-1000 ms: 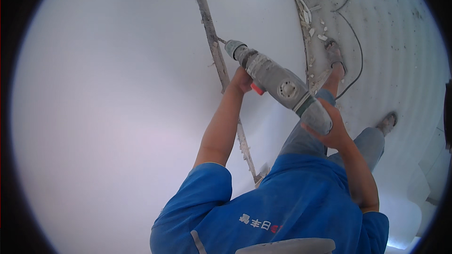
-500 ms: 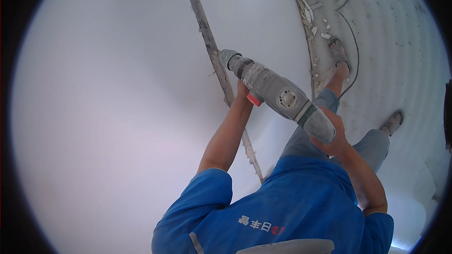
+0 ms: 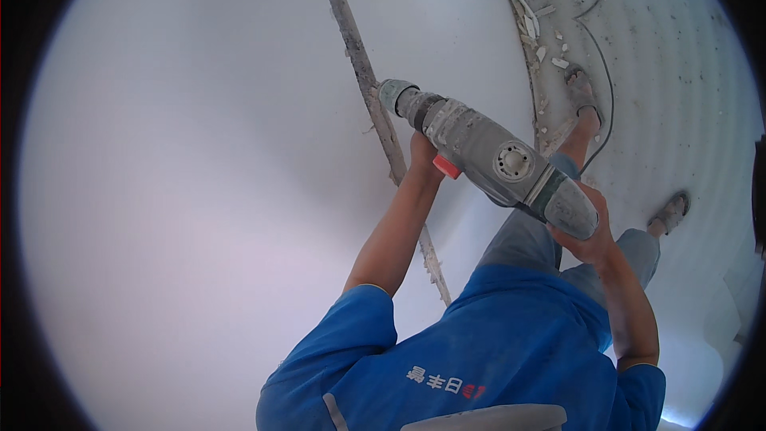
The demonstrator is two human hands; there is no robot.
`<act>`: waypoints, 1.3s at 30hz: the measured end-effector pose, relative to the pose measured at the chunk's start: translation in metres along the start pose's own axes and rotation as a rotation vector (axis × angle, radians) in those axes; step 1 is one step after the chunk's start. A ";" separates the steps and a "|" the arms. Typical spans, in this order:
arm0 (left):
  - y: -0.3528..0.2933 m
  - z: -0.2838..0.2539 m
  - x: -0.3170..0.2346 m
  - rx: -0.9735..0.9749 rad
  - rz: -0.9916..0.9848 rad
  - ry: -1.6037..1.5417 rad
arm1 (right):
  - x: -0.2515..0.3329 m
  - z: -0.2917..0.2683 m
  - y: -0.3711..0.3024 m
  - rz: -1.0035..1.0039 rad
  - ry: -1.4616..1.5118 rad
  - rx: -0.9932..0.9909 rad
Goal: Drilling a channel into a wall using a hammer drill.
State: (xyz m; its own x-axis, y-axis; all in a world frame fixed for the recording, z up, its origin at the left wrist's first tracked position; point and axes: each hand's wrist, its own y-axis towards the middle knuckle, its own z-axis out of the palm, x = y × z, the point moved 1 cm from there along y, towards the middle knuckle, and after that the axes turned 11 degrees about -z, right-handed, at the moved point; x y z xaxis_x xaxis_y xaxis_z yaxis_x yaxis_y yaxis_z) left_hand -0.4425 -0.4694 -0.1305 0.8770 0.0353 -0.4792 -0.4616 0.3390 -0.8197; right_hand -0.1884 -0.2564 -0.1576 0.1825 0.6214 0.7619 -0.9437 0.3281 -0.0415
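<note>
A dusty grey rotary hammer [image 3: 471,140] with a red part on its side slants across the middle of the view. Its nose lies over a rough narrow groove [image 3: 359,56] cut in the white wall; the tip of any bit is hidden. My left hand [image 3: 424,156] grips the tool near its front, beside the red part, with most fingers out of sight behind the body. At the rear end, my right hand [image 3: 592,249] is wrapped round the handle, partly covered by the housing.
White wall [image 3: 183,191] fills the left side. Pale broken chips [image 3: 528,20] lie along the wall's foot on the dusty grey floor [image 3: 670,88]. A dark cable [image 3: 608,80] curves past my sandalled foot [image 3: 581,89]; my other foot [image 3: 672,211] stands farther right.
The rotary hammer and both hands have shifted right, the rear end more than the nose. My grip stays the same, and the view has moved slightly.
</note>
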 end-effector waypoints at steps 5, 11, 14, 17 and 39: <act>0.010 -0.006 -0.008 -0.011 0.012 0.023 | 0.000 0.007 0.010 -0.115 -0.042 -0.081; 0.038 -0.027 -0.027 0.014 -0.004 -0.020 | -0.002 0.023 0.022 -0.188 -0.180 -0.087; 0.025 0.002 -0.012 0.094 -0.018 -0.023 | 0.001 0.006 0.016 -0.064 -0.077 -0.116; -0.005 0.007 0.019 0.018 0.020 -0.038 | 0.020 -0.002 0.003 -0.206 -0.220 -0.073; -0.018 0.019 0.051 0.251 -0.097 -0.022 | 0.096 0.008 -0.008 -0.314 -0.529 0.243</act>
State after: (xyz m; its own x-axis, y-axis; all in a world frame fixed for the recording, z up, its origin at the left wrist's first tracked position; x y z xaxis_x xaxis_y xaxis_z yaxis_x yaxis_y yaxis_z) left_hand -0.3870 -0.4553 -0.1343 0.9194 0.0108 -0.3931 -0.3303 0.5640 -0.7569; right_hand -0.1656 -0.2049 -0.0793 0.3576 0.0688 0.9314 -0.9143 0.2288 0.3341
